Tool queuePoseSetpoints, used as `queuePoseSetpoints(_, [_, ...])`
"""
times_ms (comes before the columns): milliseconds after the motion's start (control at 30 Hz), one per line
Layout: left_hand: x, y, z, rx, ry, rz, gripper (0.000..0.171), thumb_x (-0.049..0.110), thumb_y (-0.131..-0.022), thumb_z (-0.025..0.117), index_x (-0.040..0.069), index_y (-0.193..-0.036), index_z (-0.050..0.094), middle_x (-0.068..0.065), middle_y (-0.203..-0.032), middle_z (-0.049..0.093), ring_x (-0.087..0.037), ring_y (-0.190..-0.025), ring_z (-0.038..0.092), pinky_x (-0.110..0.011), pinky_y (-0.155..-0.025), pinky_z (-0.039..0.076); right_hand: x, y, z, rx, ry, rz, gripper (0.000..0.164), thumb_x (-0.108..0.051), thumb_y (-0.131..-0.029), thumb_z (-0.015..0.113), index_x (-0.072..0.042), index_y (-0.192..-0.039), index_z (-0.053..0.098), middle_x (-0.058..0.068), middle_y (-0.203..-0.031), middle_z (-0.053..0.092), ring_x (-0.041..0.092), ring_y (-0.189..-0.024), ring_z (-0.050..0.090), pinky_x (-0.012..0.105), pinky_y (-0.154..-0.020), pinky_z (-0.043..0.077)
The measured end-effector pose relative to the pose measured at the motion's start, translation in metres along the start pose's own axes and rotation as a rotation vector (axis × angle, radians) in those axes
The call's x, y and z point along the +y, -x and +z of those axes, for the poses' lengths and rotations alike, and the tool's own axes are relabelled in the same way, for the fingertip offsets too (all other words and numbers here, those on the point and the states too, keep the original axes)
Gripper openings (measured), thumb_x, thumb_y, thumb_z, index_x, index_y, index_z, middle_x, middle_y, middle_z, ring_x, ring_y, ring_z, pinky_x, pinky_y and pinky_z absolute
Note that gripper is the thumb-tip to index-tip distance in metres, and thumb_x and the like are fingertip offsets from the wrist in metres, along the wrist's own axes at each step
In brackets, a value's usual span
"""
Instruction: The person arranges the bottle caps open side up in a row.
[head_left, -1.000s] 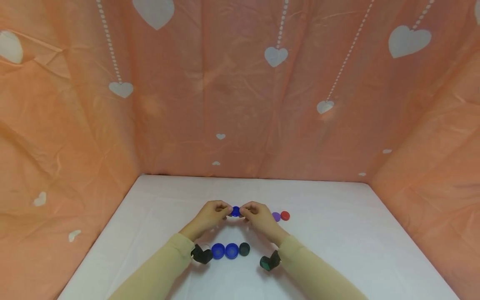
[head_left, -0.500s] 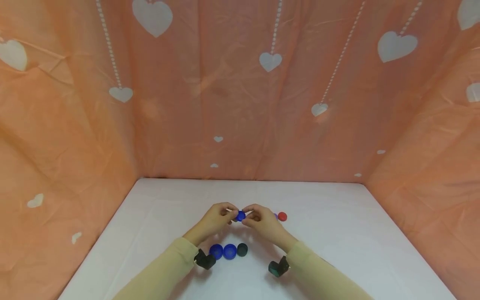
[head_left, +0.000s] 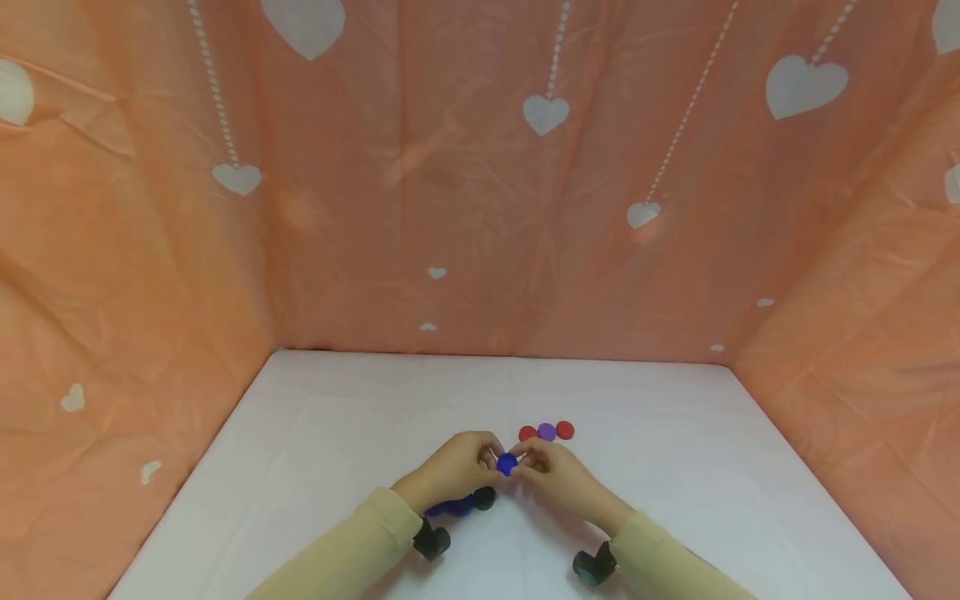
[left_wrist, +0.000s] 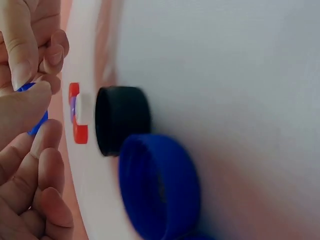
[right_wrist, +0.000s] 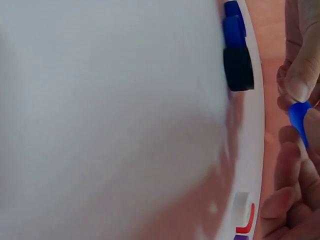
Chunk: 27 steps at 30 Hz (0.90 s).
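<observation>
In the head view a small blue bottle cap is held up between the two hands above the white table. My left hand pinches its left side with thumb and fingertips. My right hand pinches the right side the same way. Both wrist views show the fingers covering much of this blue cap. Below the left hand stands a black cap, beside larger blue caps that the left hand partly hides. The left wrist view shows one blue cap touching the black cap.
Beyond the hands lie a red cap, a purple cap and another red cap in a row. A white cap sits by them in the left wrist view. Orange cloth with hearts encloses the table.
Both hands have moved right and nearer to me, carrying the small blue cap. The red cap left of the purple one has come into view, and the left hand now covers part of the larger blue caps.
</observation>
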<state>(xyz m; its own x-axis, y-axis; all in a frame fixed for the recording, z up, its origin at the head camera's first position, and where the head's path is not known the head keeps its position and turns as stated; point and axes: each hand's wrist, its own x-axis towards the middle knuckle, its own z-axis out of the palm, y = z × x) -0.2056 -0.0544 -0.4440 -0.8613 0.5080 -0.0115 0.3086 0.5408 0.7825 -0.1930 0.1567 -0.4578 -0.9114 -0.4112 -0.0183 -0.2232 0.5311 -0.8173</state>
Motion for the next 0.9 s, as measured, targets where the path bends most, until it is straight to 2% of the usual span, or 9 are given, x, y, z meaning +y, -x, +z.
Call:
queuePoseSetpoints(233, [-0.003,-0.001,0.009,-0.052,-0.076,0.013,0.021,0.016,-0.079,0.080,0.015,-0.092,0.065,0.005,-0.072,0.059,-0.009,-0.063,0.055,-0.026,-0.058,0.046,0.007,0.008,0.003,-0.065,-0.003,0.009,0.024,-0.025,-0.089,0.071,-0.017,-0.111,0.064,-0.005,-0.087,0.065,0.014,-0.082,0.061,0.028,-0.074,0.050])
queuePoseSetpoints(400, [-0.005,-0.002,0.014,-0.043,-0.192,0.041,0.022,0.023,-0.075,0.084,0.018,-0.088,0.067,0.007,-0.075,0.056,-0.010,-0.075,0.049,-0.028,-0.068,0.041,0.012,0.009,0.004,-0.070,0.062,0.000,0.022,-0.027,-0.088,0.072,-0.019,-0.107,0.065,-0.008,-0.084,0.063,0.012,-0.081,0.059,0.030,-0.076,0.047])
queuePoseSetpoints(500, [-0.005,-0.003,0.017,-0.038,-0.241,0.033,0.023,0.027,-0.074,0.084,0.018,-0.087,0.068,0.009,-0.076,0.055,-0.010,-0.079,0.048,-0.029,-0.072,0.040,0.014,0.009,0.004,-0.078,0.087,-0.012,0.022,-0.029,-0.088,0.072,-0.020,-0.106,0.065,-0.009,-0.083,0.062,0.011,-0.080,0.058,0.030,-0.076,0.047])
queuePoseSetpoints(900, [-0.009,-0.001,0.026,-0.039,-0.282,0.010,0.023,0.028,-0.073,0.084,0.018,-0.086,0.067,0.011,-0.077,0.056,-0.010,-0.077,0.048,-0.029,-0.072,0.040,0.019,0.008,0.008,-0.088,0.120,-0.039,0.019,-0.027,-0.087,0.073,-0.022,-0.104,0.066,-0.011,-0.082,0.061,0.010,-0.077,0.057,0.028,-0.072,0.046])
